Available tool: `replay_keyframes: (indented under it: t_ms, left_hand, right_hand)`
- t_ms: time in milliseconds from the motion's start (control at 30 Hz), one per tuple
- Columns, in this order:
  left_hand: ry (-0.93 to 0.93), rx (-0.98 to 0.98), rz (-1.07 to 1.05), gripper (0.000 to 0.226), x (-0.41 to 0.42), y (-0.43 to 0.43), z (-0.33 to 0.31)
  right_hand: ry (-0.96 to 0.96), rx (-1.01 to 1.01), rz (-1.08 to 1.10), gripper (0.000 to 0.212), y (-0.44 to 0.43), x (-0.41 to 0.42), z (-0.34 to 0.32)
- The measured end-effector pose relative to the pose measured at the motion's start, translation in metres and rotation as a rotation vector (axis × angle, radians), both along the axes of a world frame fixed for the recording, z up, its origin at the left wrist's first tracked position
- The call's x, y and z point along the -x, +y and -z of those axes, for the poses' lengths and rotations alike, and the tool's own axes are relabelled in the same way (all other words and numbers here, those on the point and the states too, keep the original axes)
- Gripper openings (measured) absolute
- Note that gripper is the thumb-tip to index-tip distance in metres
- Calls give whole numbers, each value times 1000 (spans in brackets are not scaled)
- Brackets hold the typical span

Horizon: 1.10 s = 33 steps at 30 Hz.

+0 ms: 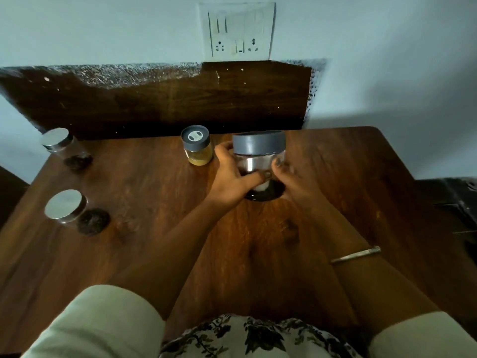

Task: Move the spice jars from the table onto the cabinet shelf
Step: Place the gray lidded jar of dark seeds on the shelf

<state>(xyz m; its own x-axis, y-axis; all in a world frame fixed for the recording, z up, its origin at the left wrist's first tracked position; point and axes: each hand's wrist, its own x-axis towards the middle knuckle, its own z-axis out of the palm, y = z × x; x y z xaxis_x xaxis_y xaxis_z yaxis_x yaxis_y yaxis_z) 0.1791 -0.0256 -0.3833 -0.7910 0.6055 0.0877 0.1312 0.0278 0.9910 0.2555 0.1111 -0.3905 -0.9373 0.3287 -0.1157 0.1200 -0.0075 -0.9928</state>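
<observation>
Left hand [229, 175] and right hand [293, 180] clasp a grey-lidded jar [259, 147], contents perhaps white.

Dark wood counter [144, 254], visible grain, rounded rear right corner. Four jars. Left side: two clear jars with silver lids and dark contents, rear silver-lid jar [64, 148] and front silver-lid jar [69, 210], well apart from each other. Back centre: small yellow jar [197, 148], grey lid, upright. Just right of it: large grey-lid jar [259, 156], upright, base partly covered. Can't tell if it touches the surface.
</observation>
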Motion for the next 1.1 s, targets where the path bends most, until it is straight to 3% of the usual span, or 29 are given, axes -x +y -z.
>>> replay_keyframes:
  t_ms: [67, 167, 333, 433, 500, 600, 667, 733, 900, 1100]
  left_hand:
    - [-56, 1, 11, 72, -2, -7, -6]
    - [43, 55, -50, 66, -2, -20, -13]
    - [-25, -47, 8, 67, 1, -37, -17]
    - [-103, -96, -7, 70, 6, -43, -20]
    - [-130, -121, 8, 67, 7, -47, -21]
    - [-178, -133, 45, 64, 4, -49, -23]
    - [-120, -109, 51, 57, 1, -49, -24]
    - [-5, -40, 49, 52, 0, -50, -27]
    - [118, 171, 149, 103, -3, -52, -32]
    - [3, 63, 108, 98, -1, -57, -33]
  right_hand:
    - [3, 95, -20, 75, -14, 2, -2]
    - [-4, 77, 68, 85, -30, 9, -8]
    - [54, -136, 148, 47, -48, 13, -13]
    - [143, -184, 159, 40, -50, 12, -19]
    - [161, -120, 114, 45, -48, 12, -18]
    - [32, 107, 13, 69, -54, 10, -20]
    - [48, 49, 61, 74, -57, 9, -23]
    - [118, -99, 114, 65, -58, 7, -27]
    - [105, -277, 148, 75, -61, 0, -27]
    - [100, -149, 102, 60, -54, -10, -40]
